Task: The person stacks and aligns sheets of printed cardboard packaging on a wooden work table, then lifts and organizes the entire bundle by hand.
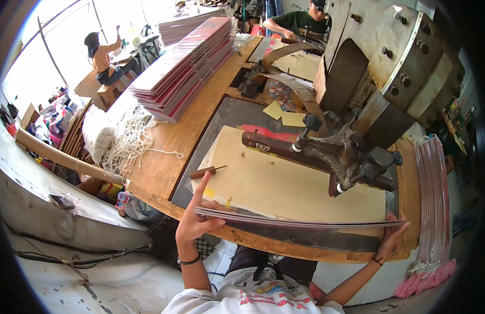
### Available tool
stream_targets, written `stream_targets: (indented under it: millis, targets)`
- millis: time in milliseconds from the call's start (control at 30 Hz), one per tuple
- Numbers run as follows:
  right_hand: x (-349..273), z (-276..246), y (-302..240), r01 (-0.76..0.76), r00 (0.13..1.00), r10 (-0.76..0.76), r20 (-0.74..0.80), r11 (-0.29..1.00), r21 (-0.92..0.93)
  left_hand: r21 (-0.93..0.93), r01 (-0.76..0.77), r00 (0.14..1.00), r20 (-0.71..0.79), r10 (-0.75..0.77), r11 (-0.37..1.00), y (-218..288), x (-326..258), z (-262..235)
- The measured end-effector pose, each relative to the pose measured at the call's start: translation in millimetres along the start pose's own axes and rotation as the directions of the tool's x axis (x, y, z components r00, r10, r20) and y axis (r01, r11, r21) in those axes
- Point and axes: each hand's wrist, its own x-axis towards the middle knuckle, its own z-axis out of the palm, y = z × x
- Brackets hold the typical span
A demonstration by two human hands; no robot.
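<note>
A thin stack of long, flat sheets is held nearly edge-on above the front edge of the workbench. My left hand grips its left end between thumb and fingers, index finger pointing up. The right end sits in my right hand, closed around the corner. Beyond the stack lies a cream board on a dark metal plate. An awl with a wooden handle rests at the board's left edge, just past my left index fingertip. Over the board stands a press head with screw clamps and a dark bar.
A tall pile of red-and-white boards stands at the bench's left, beside tangled white string. Strung bundles hang at the right edge. The heavy press body fills the upper right. Two other people work farther back.
</note>
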Motion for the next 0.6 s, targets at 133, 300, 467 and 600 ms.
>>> stream_targets:
  millis: [133,300,467,600]
  targets:
    - [2,-5,4,-0.029,0.999,0.027,0.037,0.998,0.047,0.315,-0.248,0.938,0.315,0.146,0.916,-6,11,-23]
    - [4,-7,10,-0.017,0.998,0.011,0.067,0.995,0.1,0.317,-0.229,0.966,0.191,0.174,0.92,-3,13,-13]
    - [13,-23,17,-0.017,0.965,-0.005,0.262,0.997,0.079,0.195,-0.121,0.991,0.072,0.109,0.973,-2,3,-5]
    - [21,-30,32,0.002,0.984,-0.014,0.18,0.998,0.069,0.045,-0.038,0.995,0.096,0.033,0.998,-5,2,-9]
